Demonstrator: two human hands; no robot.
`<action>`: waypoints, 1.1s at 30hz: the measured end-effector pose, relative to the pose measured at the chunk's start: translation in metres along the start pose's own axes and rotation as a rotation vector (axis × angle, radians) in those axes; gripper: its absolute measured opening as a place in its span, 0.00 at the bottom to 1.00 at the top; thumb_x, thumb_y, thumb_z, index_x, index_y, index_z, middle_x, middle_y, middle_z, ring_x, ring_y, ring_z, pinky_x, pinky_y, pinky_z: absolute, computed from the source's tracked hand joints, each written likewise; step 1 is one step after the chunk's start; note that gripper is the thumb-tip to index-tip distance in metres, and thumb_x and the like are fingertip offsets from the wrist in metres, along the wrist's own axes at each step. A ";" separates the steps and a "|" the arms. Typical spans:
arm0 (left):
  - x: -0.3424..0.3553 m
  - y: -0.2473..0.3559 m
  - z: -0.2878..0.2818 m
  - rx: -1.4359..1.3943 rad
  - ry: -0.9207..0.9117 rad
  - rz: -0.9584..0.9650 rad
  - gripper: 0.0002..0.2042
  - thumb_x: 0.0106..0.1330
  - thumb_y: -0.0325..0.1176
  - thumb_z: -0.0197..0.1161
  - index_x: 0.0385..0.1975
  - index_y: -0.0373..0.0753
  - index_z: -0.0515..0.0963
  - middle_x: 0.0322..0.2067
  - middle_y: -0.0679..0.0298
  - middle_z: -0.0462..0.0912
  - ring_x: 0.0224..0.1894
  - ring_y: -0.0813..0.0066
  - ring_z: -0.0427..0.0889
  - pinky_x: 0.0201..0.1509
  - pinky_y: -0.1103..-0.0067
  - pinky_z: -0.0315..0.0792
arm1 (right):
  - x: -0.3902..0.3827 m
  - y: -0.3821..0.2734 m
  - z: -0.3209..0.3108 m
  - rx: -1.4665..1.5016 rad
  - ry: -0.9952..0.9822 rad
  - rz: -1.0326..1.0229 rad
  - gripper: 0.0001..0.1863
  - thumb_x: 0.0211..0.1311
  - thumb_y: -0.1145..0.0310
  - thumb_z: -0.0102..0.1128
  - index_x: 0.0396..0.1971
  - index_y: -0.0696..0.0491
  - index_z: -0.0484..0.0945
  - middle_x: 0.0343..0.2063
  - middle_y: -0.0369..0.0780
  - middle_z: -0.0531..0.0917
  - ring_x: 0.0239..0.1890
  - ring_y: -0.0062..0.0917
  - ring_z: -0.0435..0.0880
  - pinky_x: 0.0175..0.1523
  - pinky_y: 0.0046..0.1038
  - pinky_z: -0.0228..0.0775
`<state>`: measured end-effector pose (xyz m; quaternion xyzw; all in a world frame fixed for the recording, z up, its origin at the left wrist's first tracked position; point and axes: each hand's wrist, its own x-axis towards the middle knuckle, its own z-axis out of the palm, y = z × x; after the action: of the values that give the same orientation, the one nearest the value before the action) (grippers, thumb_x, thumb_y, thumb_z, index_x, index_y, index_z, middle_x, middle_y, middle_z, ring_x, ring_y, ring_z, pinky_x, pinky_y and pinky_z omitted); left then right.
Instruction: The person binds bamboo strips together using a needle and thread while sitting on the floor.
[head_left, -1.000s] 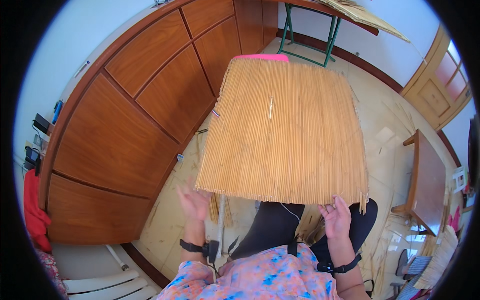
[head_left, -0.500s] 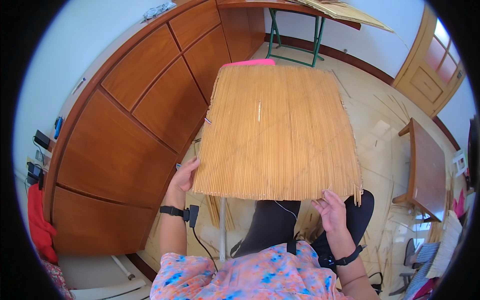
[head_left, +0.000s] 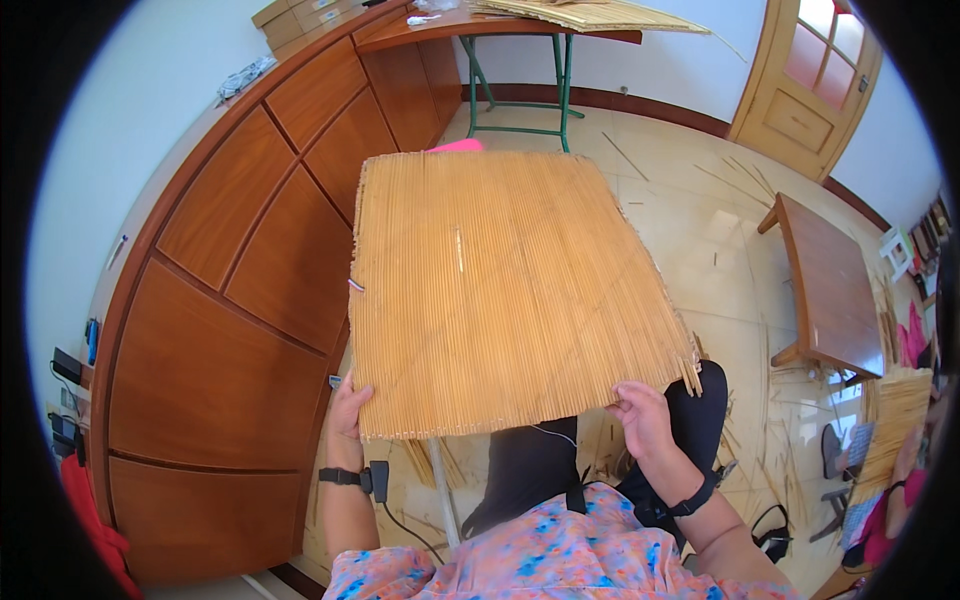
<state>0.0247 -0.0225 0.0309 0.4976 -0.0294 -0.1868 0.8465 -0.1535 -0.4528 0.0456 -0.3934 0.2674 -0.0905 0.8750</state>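
Observation:
A broad mat of thin golden-brown sticks (head_left: 500, 290), set side by side, spreads out in front of me. My left hand (head_left: 348, 408) grips its near left corner, thumb on top and the other fingers hidden beneath. At the near edge, toward the right, my right hand (head_left: 640, 415) pinches the mat with thumb and fingers. A few loose stick ends (head_left: 691, 378) poke out at the near right corner. Partway along the left edge shows a small light-coloured tie (head_left: 355, 286). Under the near edge hangs a thin pale cord (head_left: 556, 435).
Brown wooden cabinets (head_left: 215, 370) line the left side. A pink object (head_left: 458, 146) shows behind the mat. Far off stands a green-legged table (head_left: 516, 131). At right are a low wooden table (head_left: 825, 290), scattered sticks (head_left: 750, 178) and another person's arm (head_left: 905, 470) beside another mat (head_left: 897, 420).
The view has shifted, so the room appears farther left. The mat has moved lower and left in the picture, its near edge now slanting. Both hands still hold it.

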 end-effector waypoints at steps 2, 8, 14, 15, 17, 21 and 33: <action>-0.009 -0.006 -0.006 0.003 0.011 0.025 0.33 0.59 0.22 0.61 0.65 0.30 0.57 0.57 0.52 0.73 0.55 0.60 0.77 0.57 0.68 0.75 | -0.006 0.006 -0.002 -0.011 -0.022 -0.015 0.06 0.59 0.76 0.58 0.35 0.60 0.80 0.35 0.41 0.83 0.39 0.27 0.82 0.48 0.33 0.73; -0.031 -0.019 -0.013 -0.080 0.107 0.042 0.37 0.55 0.25 0.65 0.66 0.32 0.57 0.57 0.53 0.73 0.55 0.60 0.77 0.57 0.68 0.75 | -0.015 0.009 0.007 -0.017 -0.058 0.039 0.05 0.58 0.77 0.57 0.33 0.61 0.80 0.33 0.41 0.83 0.39 0.26 0.81 0.48 0.31 0.73; -0.029 -0.019 -0.032 -0.059 0.108 0.000 0.35 0.56 0.26 0.65 0.65 0.32 0.59 0.56 0.54 0.74 0.55 0.61 0.78 0.57 0.68 0.75 | -0.016 0.006 0.017 -0.054 -0.130 0.083 0.06 0.61 0.75 0.58 0.35 0.60 0.80 0.35 0.40 0.82 0.40 0.25 0.81 0.49 0.30 0.73; -0.029 -0.016 -0.034 -0.038 0.102 -0.016 0.34 0.58 0.28 0.63 0.65 0.32 0.58 0.57 0.53 0.73 0.56 0.61 0.77 0.58 0.69 0.74 | -0.017 0.004 0.020 -0.074 -0.142 0.098 0.06 0.62 0.75 0.58 0.36 0.60 0.80 0.35 0.40 0.82 0.40 0.25 0.81 0.50 0.30 0.74; -0.028 -0.011 -0.030 -0.018 0.093 -0.038 0.33 0.60 0.29 0.62 0.66 0.31 0.57 0.58 0.53 0.71 0.56 0.61 0.76 0.59 0.69 0.73 | -0.017 0.001 0.019 -0.079 -0.147 0.125 0.06 0.62 0.75 0.58 0.36 0.61 0.80 0.35 0.40 0.82 0.40 0.25 0.81 0.50 0.30 0.74; -0.023 -0.004 -0.027 -0.047 0.126 -0.046 0.28 0.62 0.25 0.59 0.63 0.30 0.61 0.55 0.53 0.75 0.55 0.62 0.78 0.57 0.70 0.75 | -0.017 -0.003 0.018 -0.156 -0.152 0.176 0.07 0.63 0.73 0.58 0.36 0.61 0.80 0.35 0.40 0.82 0.38 0.23 0.81 0.48 0.28 0.75; -0.054 0.019 0.003 0.480 0.382 -0.058 0.22 0.70 0.29 0.54 0.62 0.31 0.63 0.54 0.57 0.75 0.52 0.68 0.77 0.54 0.76 0.74 | -0.031 -0.016 0.017 -0.541 -0.258 0.204 0.11 0.64 0.69 0.61 0.40 0.60 0.82 0.31 0.38 0.85 0.36 0.19 0.82 0.43 0.20 0.73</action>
<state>-0.0205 0.0014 0.0557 0.7102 0.1014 -0.1016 0.6892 -0.1695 -0.4416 0.0793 -0.5912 0.2069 0.1229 0.7698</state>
